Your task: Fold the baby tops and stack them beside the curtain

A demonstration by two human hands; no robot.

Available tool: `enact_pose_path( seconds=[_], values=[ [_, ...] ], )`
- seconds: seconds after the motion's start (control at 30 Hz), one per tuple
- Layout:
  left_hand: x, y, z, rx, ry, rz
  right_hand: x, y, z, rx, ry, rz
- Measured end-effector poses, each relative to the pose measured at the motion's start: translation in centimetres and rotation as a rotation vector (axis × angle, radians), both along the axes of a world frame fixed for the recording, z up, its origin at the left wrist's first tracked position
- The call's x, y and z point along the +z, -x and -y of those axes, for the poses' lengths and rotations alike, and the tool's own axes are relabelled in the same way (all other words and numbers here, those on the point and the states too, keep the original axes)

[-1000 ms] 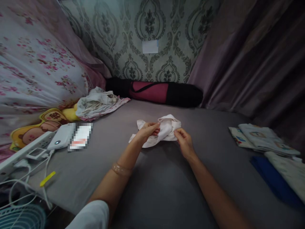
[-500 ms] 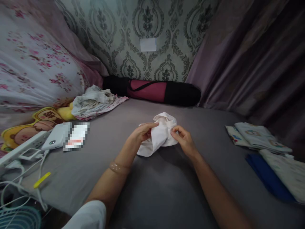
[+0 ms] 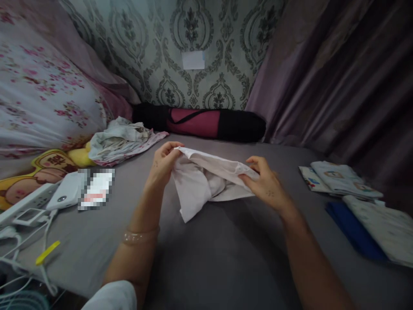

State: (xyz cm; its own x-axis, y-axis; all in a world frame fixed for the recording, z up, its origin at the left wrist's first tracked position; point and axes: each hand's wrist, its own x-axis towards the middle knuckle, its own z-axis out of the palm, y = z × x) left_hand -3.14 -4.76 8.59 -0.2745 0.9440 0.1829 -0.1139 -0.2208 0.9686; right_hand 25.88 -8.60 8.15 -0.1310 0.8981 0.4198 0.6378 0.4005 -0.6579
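Note:
A small white garment (image 3: 201, 181) is stretched between my two hands above the grey bed sheet (image 3: 209, 254). My left hand (image 3: 163, 163) pinches the garment's upper left edge, a clear bangle on its wrist. My right hand (image 3: 266, 183) grips the right end of the same edge. The lower part of the cloth hangs loose and rests on the sheet.
A crumpled pile of clothes (image 3: 121, 140) lies at the back left by a floral pillow (image 3: 41, 99). A dark red and black roll bag (image 3: 200, 122) lies along the patterned wall. Folded printed cloths (image 3: 342, 178) and a blue item (image 3: 351, 230) sit at right. A power strip, charger and cables (image 3: 29, 206) are at left.
My hands have moved apart and lifted, pulling the bunched white garment open along its top edge. The view has shifted slightly left.

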Motion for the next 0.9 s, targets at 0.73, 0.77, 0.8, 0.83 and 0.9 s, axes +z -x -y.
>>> enact_pose_path(
  seconds=[0.73, 0.77, 0.8, 0.83, 0.9],
  values=[
    [-0.3, 1.7, 0.9, -0.362, 0.108, -0.615, 0.1, -1.8, -0.7, 0.115, 0.000, 0.167],
    [-0.3, 1.7, 0.9, -0.354, 0.103, -0.618, 0.1, -1.8, -0.7, 0.116, 0.015, 0.175],
    [-0.3, 1.7, 0.8, -0.349, 0.095, -0.620, 0.0, -1.8, -0.8, 0.111, 0.025, 0.182],
    [-0.3, 1.7, 0.8, -0.347, 0.087, -0.618, -0.1, -1.8, -0.9, 0.100, 0.028, 0.185],
    [-0.5, 1.6, 0.5, -0.347, 0.082, -0.608, -0.4, -1.8, -1.1, 0.074, 0.014, 0.177]
  ],
)
